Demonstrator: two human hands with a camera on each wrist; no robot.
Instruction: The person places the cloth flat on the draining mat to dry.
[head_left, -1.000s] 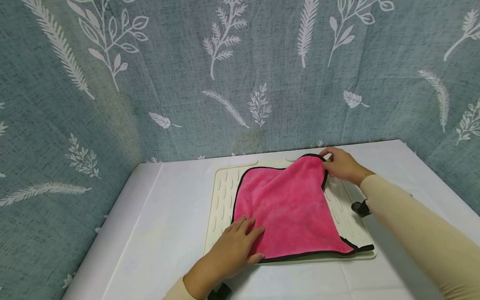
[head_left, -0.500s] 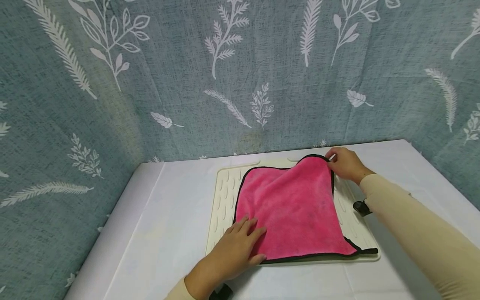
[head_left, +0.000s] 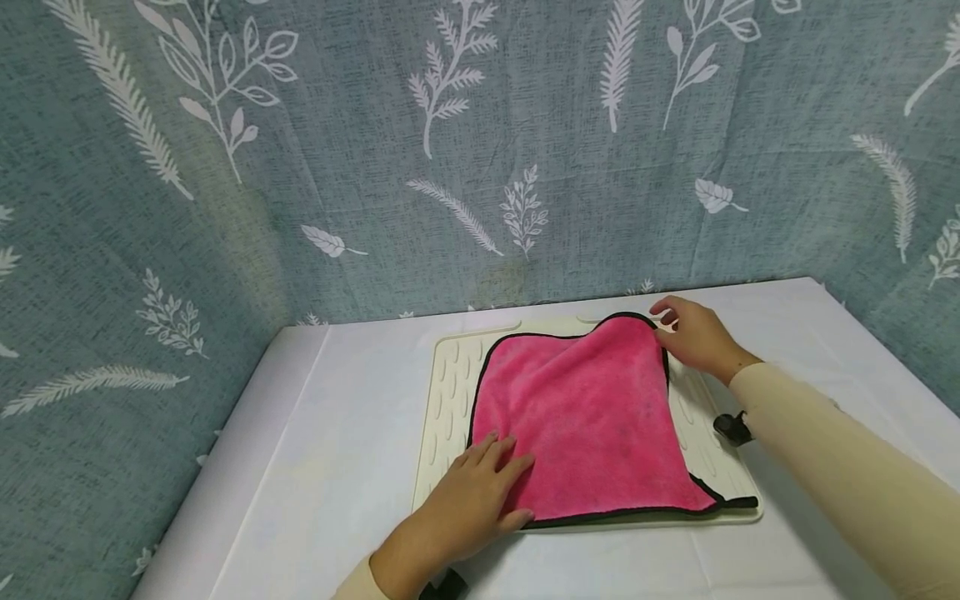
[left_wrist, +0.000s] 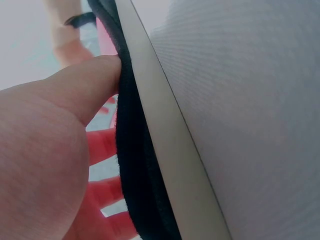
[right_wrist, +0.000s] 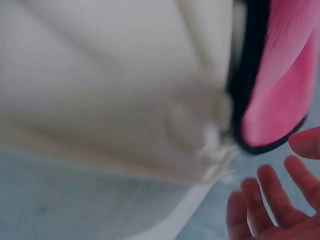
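A pink cloth (head_left: 585, 425) with black edging lies over a cream ribbed mat (head_left: 445, 392), its far right corner raised in a soft fold. My left hand (head_left: 472, 500) rests on the near left corner of the cloth with fingers spread. In the left wrist view the thumb (left_wrist: 95, 75) touches the black edging. Beside the raised corner is my right hand (head_left: 693, 335). The right wrist view shows its fingers (right_wrist: 272, 195) spread and apart from the cloth, with the thumb close to the black edge.
The mat lies on a table (head_left: 300, 467) covered in white. A blue-grey curtain (head_left: 360, 167) with white leaf prints hangs behind and at both sides. A black strap device (head_left: 731, 429) sits at the right wrist.
The far right corner of the cloth moved slightly right with my right hand. Now the right fingers have let go and drawn back a little. My left hand stays in place.
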